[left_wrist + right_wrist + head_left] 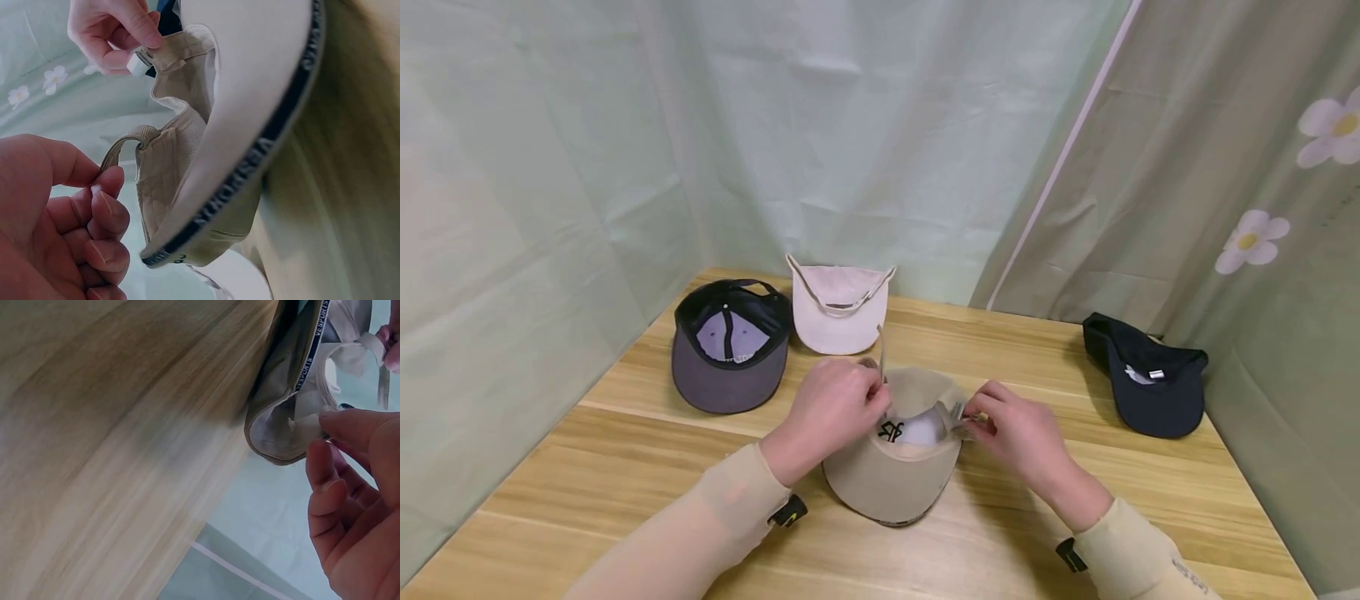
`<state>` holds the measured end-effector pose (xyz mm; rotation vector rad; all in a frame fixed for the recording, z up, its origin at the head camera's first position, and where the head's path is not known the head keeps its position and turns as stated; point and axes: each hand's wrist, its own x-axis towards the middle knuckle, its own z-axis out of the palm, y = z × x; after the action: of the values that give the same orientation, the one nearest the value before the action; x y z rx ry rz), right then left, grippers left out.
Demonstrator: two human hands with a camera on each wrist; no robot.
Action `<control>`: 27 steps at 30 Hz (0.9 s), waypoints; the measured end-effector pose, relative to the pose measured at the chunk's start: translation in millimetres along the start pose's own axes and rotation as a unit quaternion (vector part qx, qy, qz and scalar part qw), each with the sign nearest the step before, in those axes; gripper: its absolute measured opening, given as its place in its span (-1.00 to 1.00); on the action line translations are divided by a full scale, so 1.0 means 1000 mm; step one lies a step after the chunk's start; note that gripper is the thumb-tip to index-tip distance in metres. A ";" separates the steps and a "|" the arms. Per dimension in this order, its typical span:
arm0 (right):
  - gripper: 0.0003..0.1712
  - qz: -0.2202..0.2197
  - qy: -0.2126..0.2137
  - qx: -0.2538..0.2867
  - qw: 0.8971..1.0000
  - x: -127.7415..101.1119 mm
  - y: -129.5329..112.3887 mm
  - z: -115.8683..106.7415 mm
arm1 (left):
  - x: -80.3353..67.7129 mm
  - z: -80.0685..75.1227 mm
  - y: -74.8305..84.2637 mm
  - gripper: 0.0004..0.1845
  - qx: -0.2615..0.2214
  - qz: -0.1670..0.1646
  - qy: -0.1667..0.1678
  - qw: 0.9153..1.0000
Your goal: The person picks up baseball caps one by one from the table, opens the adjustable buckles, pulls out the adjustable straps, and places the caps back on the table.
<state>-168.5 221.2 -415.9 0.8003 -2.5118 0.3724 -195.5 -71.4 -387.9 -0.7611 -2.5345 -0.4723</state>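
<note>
Wooden table (625,467), pale green curtain (850,125) behind, flower-print curtain (1247,150) at right. Far left on the table: grey cap (730,358) lying upside down, pink cap (838,310) just beside it. Navy cap (1150,377) near the right edge, well apart from both.

A light wooden bench (1075,533) stands in a corner. Pale green fabric (625,125) hangs behind and to the left; an olive curtain (1210,150) printed with white flowers hangs right.

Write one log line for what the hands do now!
left hand: pinches strap | right hand: pinches buckle | beige cap: upside down on table
</note>
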 end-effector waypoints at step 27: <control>-0.72 -0.044 -0.039 -0.035 0.998 -0.007 -0.005 0.005 | -0.011 0.005 -0.004 -0.41 0.037 0.004 -0.008 0.999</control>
<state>-162.1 219.1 -423.2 0.9106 -2.5349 0.2261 -190.9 -77.2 -398.6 -0.7511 -2.5476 -0.3689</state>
